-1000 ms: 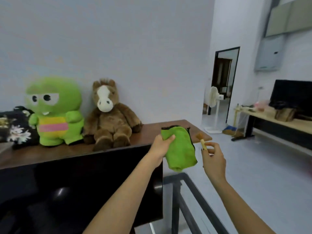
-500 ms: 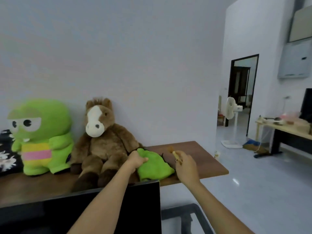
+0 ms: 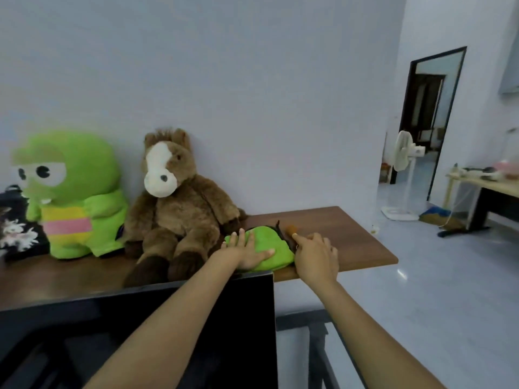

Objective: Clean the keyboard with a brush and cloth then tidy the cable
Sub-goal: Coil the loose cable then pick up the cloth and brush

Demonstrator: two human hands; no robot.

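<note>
While cloth (image 3: pixel 269 248) nears shelf (image 3: pixel 351 242) edge

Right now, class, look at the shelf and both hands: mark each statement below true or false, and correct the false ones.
1. The left hand lies flat on the green cloth. True.
2. The cloth hangs in the air. False: it rests on the wooden shelf.
3. The right hand is beside the brush. True.
4. The brown horse toy lies on the floor. False: it sits on the shelf.
</note>
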